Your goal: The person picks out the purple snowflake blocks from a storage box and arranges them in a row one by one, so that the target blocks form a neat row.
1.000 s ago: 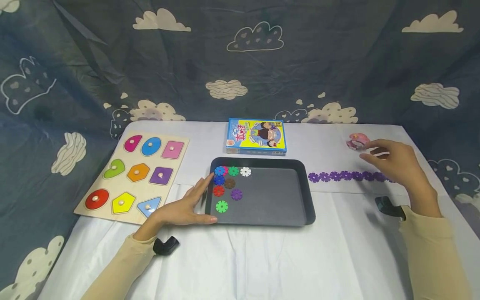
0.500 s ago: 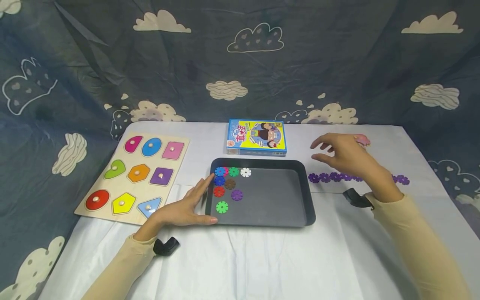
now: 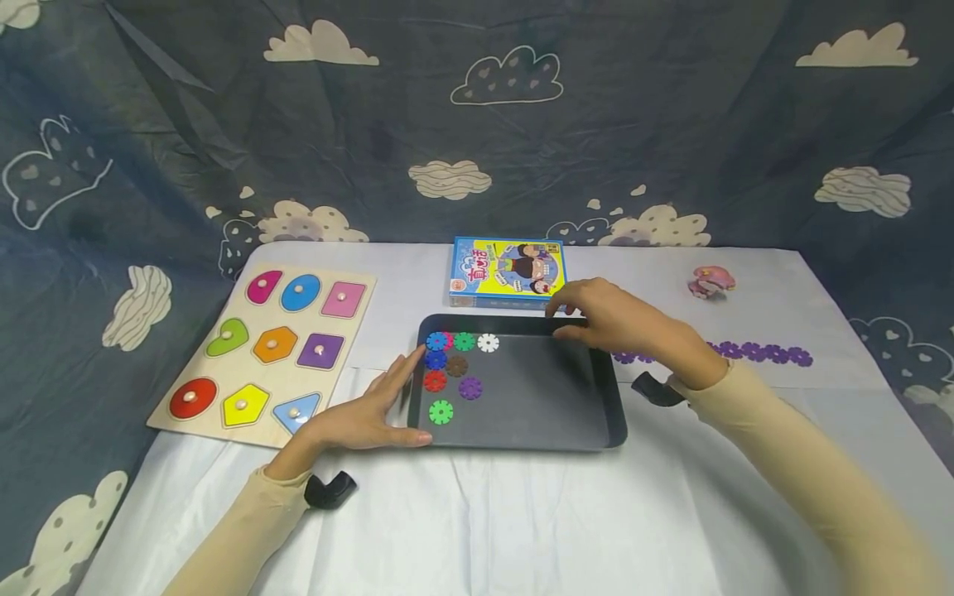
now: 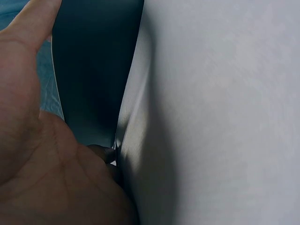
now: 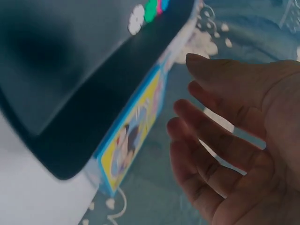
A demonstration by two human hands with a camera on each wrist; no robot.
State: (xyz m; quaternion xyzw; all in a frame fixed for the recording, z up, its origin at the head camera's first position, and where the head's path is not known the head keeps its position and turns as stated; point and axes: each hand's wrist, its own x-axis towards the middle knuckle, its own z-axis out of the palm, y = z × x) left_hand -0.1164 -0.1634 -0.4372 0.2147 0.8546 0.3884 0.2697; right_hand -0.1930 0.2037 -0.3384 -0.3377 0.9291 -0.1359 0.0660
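Observation:
My left hand (image 3: pixel 365 422) rests with extended fingers and thumb along the left side of a dark grey tray (image 3: pixel 551 406). The left wrist view shows the palm (image 4: pixel 51 164) against the tray's dark wall (image 4: pixel 96 61). Over the tray's far right corner hovers my right hand (image 3: pixel 607 314), fingers loosely bent; the right wrist view shows nothing between the fingers (image 5: pixel 211 136). Several notched plastic discs lie at the tray's left, among them a white disc (image 3: pixel 488 343), a brown disc (image 3: pixel 457 364), a purple disc (image 3: pixel 470 388) and a light green disc (image 3: pixel 441 412).
Behind the tray lies a blue and yellow card box (image 3: pixel 509 273). To the right is a row of linked purple discs (image 3: pixel 768 353), partly hidden by my right arm, with a small pink figure (image 3: pixel 711 281) beyond. A wooden shape puzzle board (image 3: pixel 276 372) lies at left.
My right hand has moved left from beside the pink figure, across the purple row, to over the tray's far right corner. My left hand and the tray have stayed still.

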